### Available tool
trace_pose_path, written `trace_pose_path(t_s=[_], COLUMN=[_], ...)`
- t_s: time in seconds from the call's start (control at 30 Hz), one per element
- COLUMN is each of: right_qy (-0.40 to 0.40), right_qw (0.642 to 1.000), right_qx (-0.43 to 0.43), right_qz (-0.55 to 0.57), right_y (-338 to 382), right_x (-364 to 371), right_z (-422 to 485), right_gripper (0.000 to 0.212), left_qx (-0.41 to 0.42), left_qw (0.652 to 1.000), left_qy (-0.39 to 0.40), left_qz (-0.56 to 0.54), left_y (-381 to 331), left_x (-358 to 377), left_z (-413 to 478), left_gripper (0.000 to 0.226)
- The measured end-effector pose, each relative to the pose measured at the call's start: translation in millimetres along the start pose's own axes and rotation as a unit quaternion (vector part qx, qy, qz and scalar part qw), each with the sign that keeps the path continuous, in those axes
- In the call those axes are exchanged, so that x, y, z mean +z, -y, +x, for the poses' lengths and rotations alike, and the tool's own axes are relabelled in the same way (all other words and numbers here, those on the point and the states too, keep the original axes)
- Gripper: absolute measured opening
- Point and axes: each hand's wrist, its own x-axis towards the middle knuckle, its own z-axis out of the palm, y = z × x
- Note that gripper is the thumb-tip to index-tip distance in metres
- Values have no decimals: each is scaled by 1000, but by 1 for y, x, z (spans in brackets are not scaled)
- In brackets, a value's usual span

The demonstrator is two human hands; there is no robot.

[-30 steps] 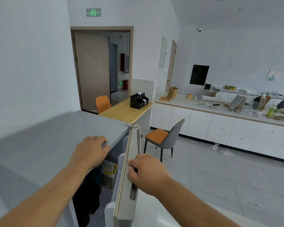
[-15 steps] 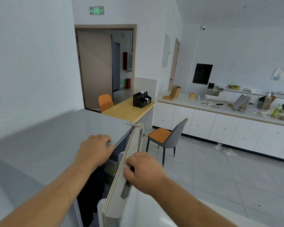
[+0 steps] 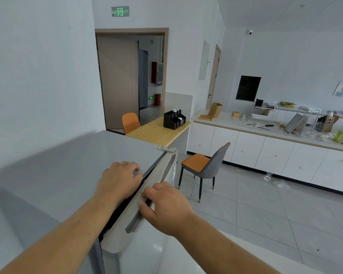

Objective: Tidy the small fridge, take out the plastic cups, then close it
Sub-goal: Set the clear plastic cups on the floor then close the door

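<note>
White-walled kitchen, grey tiled floor. Grasps the recessed handle of the fridge door [image 3: 131, 258] with the right grip [image 3: 164, 206], fingers hooked in. Curls the left grip [image 3: 120, 179] over the top front edge of the small fridge [image 3: 67, 165]. Door ajar by a narrow dark gap. Beyond, a grey-orange chair [image 3: 204, 169].

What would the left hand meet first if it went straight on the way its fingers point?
Probably the fridge door, at its top edge. The left hand rests at the fridge top front lip and only a narrow gap lies beyond. Depth is unclear.
</note>
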Motion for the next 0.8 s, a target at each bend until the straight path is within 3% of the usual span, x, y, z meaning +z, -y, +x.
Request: trace_pose_path(t_s=[0.8], right_qy=[-18], right_qw=[999], right_qx=[-23], right_qz=[17], right_y=[7], right_x=[13], right_z=[13], right_gripper=[29], left_qx=[22], left_qw=[998], left_qy=[34], left_qz=[-43], left_y=[0], left_x=[-8], left_z=[-2], left_gripper=[44])
